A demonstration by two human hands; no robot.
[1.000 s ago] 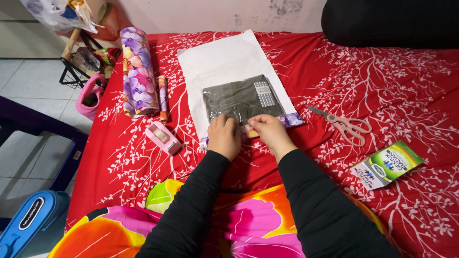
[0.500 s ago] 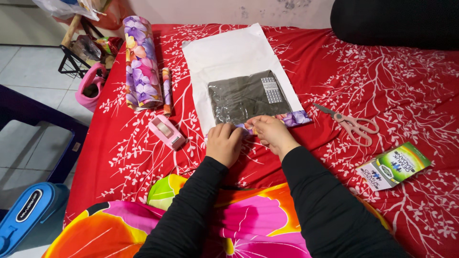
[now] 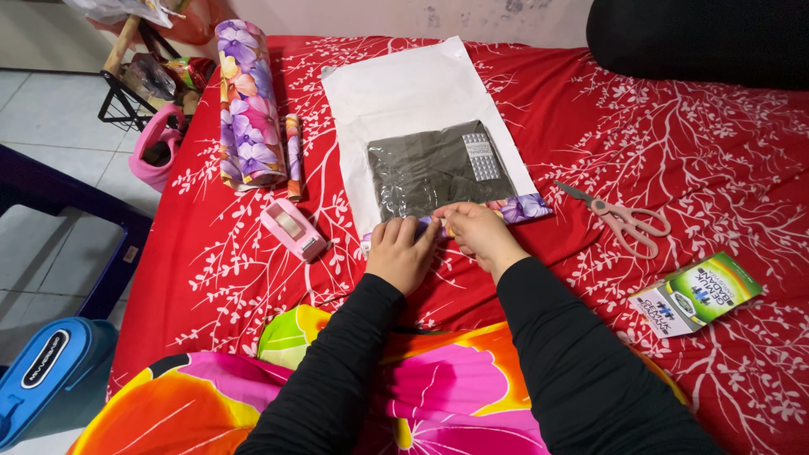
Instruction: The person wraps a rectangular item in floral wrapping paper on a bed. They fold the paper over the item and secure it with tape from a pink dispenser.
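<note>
Wrapping sheet: lying white side up at upper centre of the frame, its floral near edge folding up.
Clear bag: resting on the sheet, holding a dark folded garment.
Left hand: pressing flat on the folded edge, fingers together.
Right hand: fingers pinching that edge.
Tape dispenser: pink, lying left of the hands.
Paper roll: lying at upper left.
Scissors: lying to the right on the bed.
</note>
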